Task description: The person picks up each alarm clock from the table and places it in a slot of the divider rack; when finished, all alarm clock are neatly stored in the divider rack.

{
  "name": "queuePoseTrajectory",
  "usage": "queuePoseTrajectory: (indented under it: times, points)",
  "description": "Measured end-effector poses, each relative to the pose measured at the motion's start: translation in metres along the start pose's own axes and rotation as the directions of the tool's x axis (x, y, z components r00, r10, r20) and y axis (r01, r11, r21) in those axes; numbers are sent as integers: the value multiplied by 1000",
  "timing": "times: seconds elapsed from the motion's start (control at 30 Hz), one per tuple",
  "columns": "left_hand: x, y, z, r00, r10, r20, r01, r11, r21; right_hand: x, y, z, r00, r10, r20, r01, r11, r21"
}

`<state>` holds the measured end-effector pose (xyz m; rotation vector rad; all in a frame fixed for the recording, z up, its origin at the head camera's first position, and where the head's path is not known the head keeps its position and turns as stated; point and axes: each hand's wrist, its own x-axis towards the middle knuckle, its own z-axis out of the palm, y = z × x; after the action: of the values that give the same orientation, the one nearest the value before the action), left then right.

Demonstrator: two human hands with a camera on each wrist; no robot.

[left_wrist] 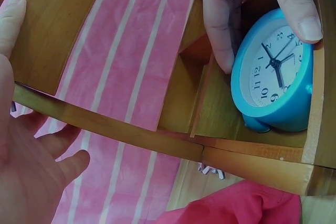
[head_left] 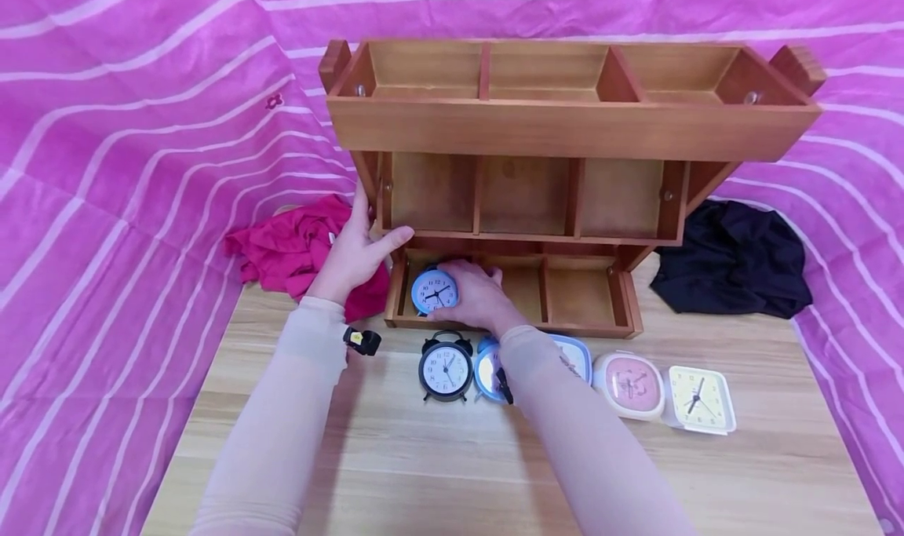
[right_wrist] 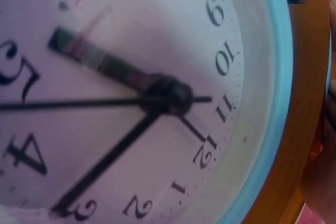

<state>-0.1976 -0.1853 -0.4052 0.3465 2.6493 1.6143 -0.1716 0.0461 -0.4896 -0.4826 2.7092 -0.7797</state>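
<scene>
Standing upright, a three-tier wooden rack (head_left: 572, 132) has divided compartments in each tier. Down in the bottom tier's left compartment, my right hand (head_left: 476, 293) grips a round blue alarm clock (head_left: 435, 291) by its side. Seen from the left wrist, this blue clock (left_wrist: 273, 66) leans back with its white face turned up, fingers and thumb around its rim. My left hand (head_left: 356, 249) holds the rack's left side, thumb over the middle tier's front corner. Close below my right wrist, a light-blue-rimmed clock (right_wrist: 273, 77) fills the right wrist view.
Along the rack's front on the table stand a black twin-bell alarm clock (head_left: 446, 370), a blue-rimmed clock (head_left: 575, 357) partly behind my right sleeve, a pink-faced clock (head_left: 628, 385) and a square cream clock (head_left: 701, 399). Crumpled pink cloth (head_left: 297, 242) lies left, black cloth (head_left: 734, 257) right.
</scene>
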Motion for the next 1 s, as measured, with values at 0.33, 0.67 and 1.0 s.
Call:
queuePoseTrajectory:
  times: [0.33, 0.67, 1.0]
  points:
    - [-1, 2, 3, 1000, -6, 18, 6, 1000, -17, -2, 5, 4, 1000, 4, -9, -4, 1000, -2]
    - [-1, -1, 2, 1000, 2, 9, -2, 1000, 10, -5, -1, 0, 1000, -14, -2, 14, 999, 35]
    - [-1, -1, -1, 1000, 0, -14, 0, 1000, 10, -21, -19, -15, 991, -132, -29, 132, 991, 20]
